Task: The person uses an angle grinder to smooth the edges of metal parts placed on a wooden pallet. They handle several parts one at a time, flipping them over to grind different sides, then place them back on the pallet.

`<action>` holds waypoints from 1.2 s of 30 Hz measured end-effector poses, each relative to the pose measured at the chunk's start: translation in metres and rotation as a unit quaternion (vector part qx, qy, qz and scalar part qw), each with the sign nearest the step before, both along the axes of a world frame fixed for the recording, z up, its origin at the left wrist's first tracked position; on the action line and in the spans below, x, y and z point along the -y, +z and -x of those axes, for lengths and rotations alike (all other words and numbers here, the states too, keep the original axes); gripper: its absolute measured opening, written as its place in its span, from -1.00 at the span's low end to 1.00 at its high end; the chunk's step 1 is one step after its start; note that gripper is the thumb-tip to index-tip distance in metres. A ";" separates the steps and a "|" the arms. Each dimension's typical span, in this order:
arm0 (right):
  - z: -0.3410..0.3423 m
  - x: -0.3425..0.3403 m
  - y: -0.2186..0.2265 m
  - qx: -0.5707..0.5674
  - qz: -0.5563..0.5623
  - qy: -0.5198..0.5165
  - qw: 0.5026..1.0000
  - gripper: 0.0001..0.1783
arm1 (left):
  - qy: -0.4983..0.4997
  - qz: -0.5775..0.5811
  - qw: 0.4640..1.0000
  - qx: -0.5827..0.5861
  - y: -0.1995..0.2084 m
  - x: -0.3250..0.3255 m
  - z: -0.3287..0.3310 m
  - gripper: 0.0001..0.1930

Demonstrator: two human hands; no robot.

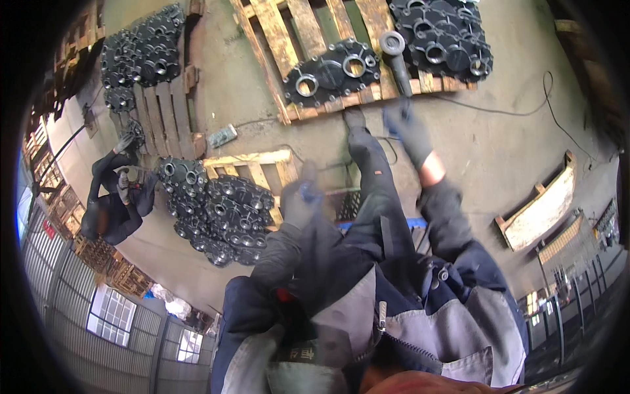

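Observation:
My right hand [410,134], in a dark blue-grey glove, is at the tail end of a hand-held grinder [398,69] that lies on the edge of a wooden pallet [298,115]. Motion smears its fingers, and I cannot tell whether they touch the tool. Left of the grinder, a flat black metal casting [331,73] with two large round holes rests on the slats. Over my left knee is my left hand [300,200], also gloved and blurred. Its fingers are too smeared to read.
Black castings are stacked on the pallet's right [443,43], near my left [226,220] and far left [141,56]. A co-worker [115,197] crouches at the left. A dark cable [505,113] crosses the floor; a wooden board [538,203] lies right. A small greenish packet [222,136] lies left.

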State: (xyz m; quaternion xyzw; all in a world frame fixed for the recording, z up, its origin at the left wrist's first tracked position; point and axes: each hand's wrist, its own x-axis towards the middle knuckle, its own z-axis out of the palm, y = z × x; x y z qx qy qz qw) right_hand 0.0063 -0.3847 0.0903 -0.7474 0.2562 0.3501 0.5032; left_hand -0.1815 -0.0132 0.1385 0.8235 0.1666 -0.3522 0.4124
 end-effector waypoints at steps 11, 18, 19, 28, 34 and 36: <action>0.045 -0.003 0.089 0.066 0.207 0.001 0.976 -0.40 | 0.041 -0.121 0.992 0.008 0.062 -0.080 0.014 -0.66; 0.255 -0.058 0.132 -0.189 0.192 0.026 0.963 -0.55 | -0.002 -0.110 0.990 -0.084 0.051 -0.160 0.063 -0.73; 0.264 -0.067 0.133 -0.178 0.191 0.011 0.965 -0.58 | 0.011 -0.091 0.989 -0.113 0.053 -0.166 0.062 -0.75; 0.273 -0.051 0.223 -0.256 -0.044 -0.011 0.966 -0.79 | 0.023 0.236 0.933 -0.270 0.036 -0.244 0.062 -0.86; 0.267 -0.028 0.237 -0.302 -0.051 0.070 0.949 -0.75 | -0.044 0.364 0.862 -0.350 0.110 -0.220 0.024 -0.84; 0.250 -0.010 0.207 -0.257 -0.023 0.256 0.932 -0.77 | -0.044 0.370 0.854 -0.362 0.099 -0.212 0.028 -0.81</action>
